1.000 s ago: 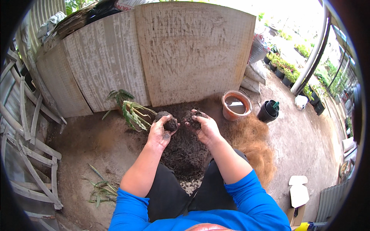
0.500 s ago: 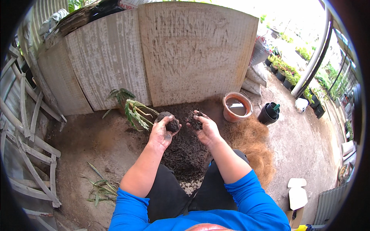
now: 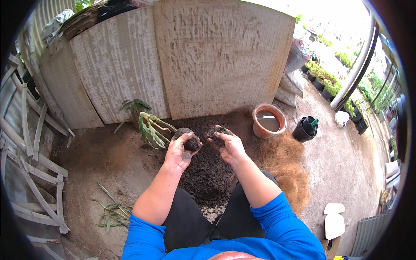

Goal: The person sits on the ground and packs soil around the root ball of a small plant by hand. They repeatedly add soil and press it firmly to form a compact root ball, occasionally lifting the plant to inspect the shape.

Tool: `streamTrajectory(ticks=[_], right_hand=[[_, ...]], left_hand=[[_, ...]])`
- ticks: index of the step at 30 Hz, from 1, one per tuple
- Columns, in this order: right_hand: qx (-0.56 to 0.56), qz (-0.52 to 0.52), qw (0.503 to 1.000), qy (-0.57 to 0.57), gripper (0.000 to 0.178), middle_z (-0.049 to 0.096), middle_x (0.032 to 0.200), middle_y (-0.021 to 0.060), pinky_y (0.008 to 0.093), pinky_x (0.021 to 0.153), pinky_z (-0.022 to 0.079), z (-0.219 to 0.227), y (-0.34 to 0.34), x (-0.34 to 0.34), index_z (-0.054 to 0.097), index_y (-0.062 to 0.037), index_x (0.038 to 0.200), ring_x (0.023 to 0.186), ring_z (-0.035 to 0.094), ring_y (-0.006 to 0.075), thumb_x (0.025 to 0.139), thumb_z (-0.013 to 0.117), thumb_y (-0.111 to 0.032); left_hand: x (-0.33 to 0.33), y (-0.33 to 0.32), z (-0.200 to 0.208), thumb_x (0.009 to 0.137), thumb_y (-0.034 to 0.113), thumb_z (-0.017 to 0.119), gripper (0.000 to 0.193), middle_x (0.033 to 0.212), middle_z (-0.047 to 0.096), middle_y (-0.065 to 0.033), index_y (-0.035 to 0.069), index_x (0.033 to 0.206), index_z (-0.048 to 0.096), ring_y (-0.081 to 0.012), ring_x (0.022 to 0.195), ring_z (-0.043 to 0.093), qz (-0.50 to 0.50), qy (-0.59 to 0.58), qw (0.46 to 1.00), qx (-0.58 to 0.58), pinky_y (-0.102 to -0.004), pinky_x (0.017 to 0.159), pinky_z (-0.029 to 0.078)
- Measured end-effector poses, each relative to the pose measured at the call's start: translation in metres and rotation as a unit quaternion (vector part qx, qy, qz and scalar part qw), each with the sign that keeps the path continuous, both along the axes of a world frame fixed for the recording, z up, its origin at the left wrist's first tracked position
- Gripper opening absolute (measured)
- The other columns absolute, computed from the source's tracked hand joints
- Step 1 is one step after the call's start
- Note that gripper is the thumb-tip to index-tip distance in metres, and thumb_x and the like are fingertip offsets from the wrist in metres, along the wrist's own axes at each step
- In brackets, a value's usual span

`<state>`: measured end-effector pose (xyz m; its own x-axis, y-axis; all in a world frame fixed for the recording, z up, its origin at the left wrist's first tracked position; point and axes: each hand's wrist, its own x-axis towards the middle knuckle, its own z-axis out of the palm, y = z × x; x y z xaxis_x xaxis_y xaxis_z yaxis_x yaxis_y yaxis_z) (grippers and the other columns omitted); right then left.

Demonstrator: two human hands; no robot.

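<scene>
- Far left: a stack of pale wooden slats leans along the edge of the ground, with loose green cuttings lying on the bare earth near the person's left elbow.
- Left of centre: a small leafy plant lies on the ground at the foot of the weathered boards, just beside the left hand.
- Left hand: palm up, fingers curled around a dark clump of soil, which rests in the cupped palm above the heap.
- Centre: a heap of dark soil spreads on the ground between the person's knees, directly beneath both hands.
- Right hand: palm up, fingers loosely bent, cradling a second clump of soil near the fingertips; the two hands sit close together but apart.
- Right of centre: a terracotta pot stands upright, partly filled, beyond a mat of brown coconut fibre.
- Further right: a small black pot stands just beside the terracotta one.
</scene>
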<state>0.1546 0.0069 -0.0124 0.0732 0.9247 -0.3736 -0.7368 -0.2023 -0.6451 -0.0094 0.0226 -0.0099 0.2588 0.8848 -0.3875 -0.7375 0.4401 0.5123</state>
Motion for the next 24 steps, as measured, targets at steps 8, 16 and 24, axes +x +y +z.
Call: streamTrajectory(ticks=[8,16,24], right_hand=[[0.013,0.018,0.999,0.034,0.028,0.054,0.097,0.0173,0.0403,0.076,0.052,-0.0031,0.0037,0.0045,0.049,0.0011,0.107,0.089,0.058,0.0314,0.084,0.032,0.003],[0.007,0.024,0.999,0.034,0.031,0.054,0.098,0.0185,0.0412,0.077,0.051,-0.0022,0.0026,0.0036,0.048,0.0016,0.109,0.089,0.058,0.0324,0.082,0.033,0.005],[0.023,0.018,1.0,0.012,0.031,0.053,0.099,0.0182,0.0405,0.076,0.052,-0.0034,0.0011,0.0001,0.047,0.0023,0.109,0.089,0.058,0.0307,0.082,0.034,0.005]], left_hand=[[0.0009,0.001,-0.0003,0.076,0.002,0.061,0.017,0.08,0.057,-0.005,0.007,0.089,0.052,-0.0203,0.072,0.059,0.002,0.002,1.0,-0.002,-0.0437,0.069,0.052],[-0.0004,0.0015,-0.0037,0.075,0.003,0.062,0.017,0.079,0.057,-0.005,0.008,0.089,0.052,-0.0201,0.074,0.058,-0.005,-0.009,1.0,0.002,-0.0435,0.069,0.052],[-0.0037,0.0022,-0.0022,0.076,0.004,0.062,0.014,0.08,0.057,-0.0045,0.008,0.087,0.054,-0.019,0.074,0.057,-0.003,-0.005,1.0,-0.004,-0.0429,0.07,0.051]])
